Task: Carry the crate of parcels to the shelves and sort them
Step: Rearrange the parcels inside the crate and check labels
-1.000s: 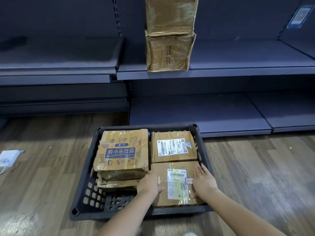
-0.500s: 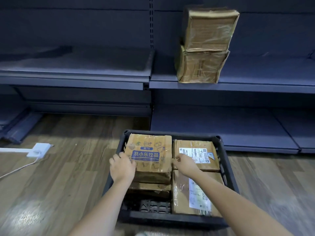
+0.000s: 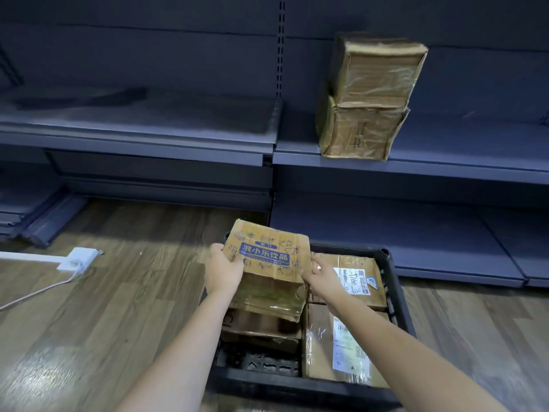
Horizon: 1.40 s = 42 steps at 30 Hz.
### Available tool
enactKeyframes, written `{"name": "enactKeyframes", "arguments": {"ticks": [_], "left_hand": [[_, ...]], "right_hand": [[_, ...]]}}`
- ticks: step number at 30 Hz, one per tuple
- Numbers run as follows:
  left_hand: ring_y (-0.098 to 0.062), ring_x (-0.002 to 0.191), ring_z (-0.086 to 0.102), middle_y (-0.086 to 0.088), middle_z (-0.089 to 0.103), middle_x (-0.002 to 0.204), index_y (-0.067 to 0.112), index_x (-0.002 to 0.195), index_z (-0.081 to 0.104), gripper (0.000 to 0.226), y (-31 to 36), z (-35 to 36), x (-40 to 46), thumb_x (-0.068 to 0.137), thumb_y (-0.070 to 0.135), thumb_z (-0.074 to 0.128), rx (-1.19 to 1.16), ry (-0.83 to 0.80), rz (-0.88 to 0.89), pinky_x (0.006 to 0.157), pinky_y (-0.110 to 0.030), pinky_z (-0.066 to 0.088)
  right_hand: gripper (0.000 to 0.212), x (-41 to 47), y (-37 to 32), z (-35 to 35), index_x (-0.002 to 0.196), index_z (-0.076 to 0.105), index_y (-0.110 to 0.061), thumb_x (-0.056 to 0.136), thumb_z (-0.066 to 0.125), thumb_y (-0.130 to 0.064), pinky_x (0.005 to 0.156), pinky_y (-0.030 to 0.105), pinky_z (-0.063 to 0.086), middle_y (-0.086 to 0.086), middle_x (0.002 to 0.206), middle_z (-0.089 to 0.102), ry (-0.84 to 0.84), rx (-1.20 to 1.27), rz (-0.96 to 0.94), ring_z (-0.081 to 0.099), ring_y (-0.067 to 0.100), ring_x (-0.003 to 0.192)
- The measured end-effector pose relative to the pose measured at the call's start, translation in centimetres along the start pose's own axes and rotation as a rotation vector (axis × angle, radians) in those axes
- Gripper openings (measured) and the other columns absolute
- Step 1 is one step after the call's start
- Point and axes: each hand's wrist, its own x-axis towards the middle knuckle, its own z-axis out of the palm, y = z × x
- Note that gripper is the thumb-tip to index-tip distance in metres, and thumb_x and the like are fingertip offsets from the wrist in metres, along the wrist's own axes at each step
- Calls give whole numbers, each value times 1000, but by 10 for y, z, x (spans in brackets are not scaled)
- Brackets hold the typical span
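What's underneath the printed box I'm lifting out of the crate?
Under the printed box held by the left hand and right hand, a flatter brown parcel lies in the black crate. Its far part is covered, and whatever lies beneath it is hidden.

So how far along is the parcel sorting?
Done: two taped cardboard boxes stacked on the dark shelf. In hand: left hand and right hand lift the printed cardboard parcel. Left: at least three parcels in the black plastic crate.
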Motion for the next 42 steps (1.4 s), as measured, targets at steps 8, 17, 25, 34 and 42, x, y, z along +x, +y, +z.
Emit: {"name": "enactKeyframes", "arguments": {"ticks": [8, 17, 25, 34, 42], "left_hand": [[-22, 101, 55, -11, 57, 129, 10, 135, 33, 37, 55, -27, -71, 100, 15, 43, -208, -41, 109, 77, -30, 40], [-21, 122, 55, -10, 53, 138, 14, 144, 34, 61, 91, -41, -124, 92, 31, 60, -458, -293, 252, 84, -25, 47], [-24, 125, 53, -1, 51, 139, 50, 141, 27, 74, 106, -26, -153, 84, 30, 69, -643, -544, 253, 99, -48, 48], [-15, 99, 57, 7, 61, 102, 13, 135, 45, 35, 128, -14, -162, 99, 12, 45, -294, -251, 497, 78, -24, 47], [-8, 104, 61, 8, 64, 119, 27, 144, 40, 50, 127, -19, -172, 96, 27, 54, -153, -223, 768, 93, -25, 50]], "right_hand": [[77, -77, -42, -61, 148, 29, -27, 83, 71, -27, 103, 26, 39, -7, 141, 50, 94, -445, -361, 48, 15, 127], [40, -137, -47, -130, 126, 61, -28, 88, 65, -20, 73, 24, 45, 13, 103, 70, 331, -339, -470, 57, 24, 81], [17, -159, -39, -163, 93, 67, -34, 88, 66, -17, 89, 48, 55, -5, 89, 69, 299, 77, -372, 65, 19, 88], [83, -169, -63, -128, 149, 22, -24, 82, 71, -24, 101, 36, 45, 0, 136, 52, 333, -280, -485, 52, 22, 123], [46, -166, -73, -149, 131, 57, -20, 89, 61, -5, 84, 30, 57, 5, 124, 63, 385, -156, -535, 62, 15, 99]]}}
